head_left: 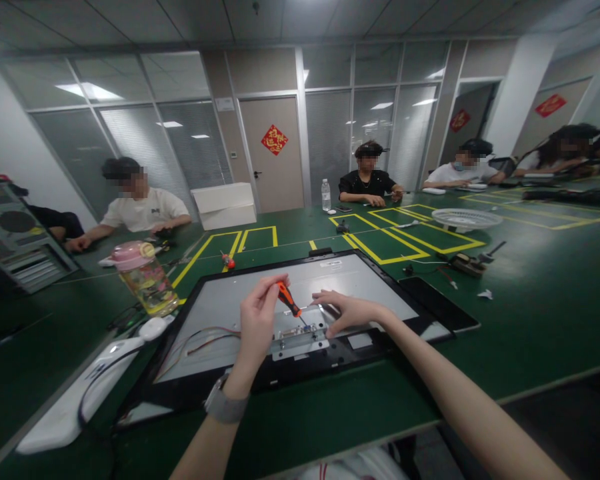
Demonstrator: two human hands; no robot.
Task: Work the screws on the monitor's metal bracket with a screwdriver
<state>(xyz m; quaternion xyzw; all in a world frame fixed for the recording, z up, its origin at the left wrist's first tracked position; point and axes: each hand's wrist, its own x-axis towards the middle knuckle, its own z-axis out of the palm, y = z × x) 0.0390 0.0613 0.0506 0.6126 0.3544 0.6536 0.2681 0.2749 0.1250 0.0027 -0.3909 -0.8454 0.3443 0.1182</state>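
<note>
My left hand (pixel 260 312) is closed round the orange-and-black handle of a screwdriver (pixel 290 300). The tool tilts, its shaft reaching down to a small metal bracket with a circuit board (pixel 300 335). Beside it, my right hand (pixel 349 312) has its fingers apart; the thumb is at the bracket's right edge, and whether it touches I cannot tell. Under both hands lies a flat display panel (pixel 215 303) with a grey back and black frame. Thin coloured wires (pixel 207 340) run left from the bracket across the panel.
Left of the panel stand a pink-lidded bottle (pixel 145 280) and a long white plastic part (pixel 80 393) with a black cable. A black phone-like slab (pixel 437 303) lies at the right. Beyond are a small red-and-grey object (pixel 229 261), a white round rack (pixel 466 218) and several seated people.
</note>
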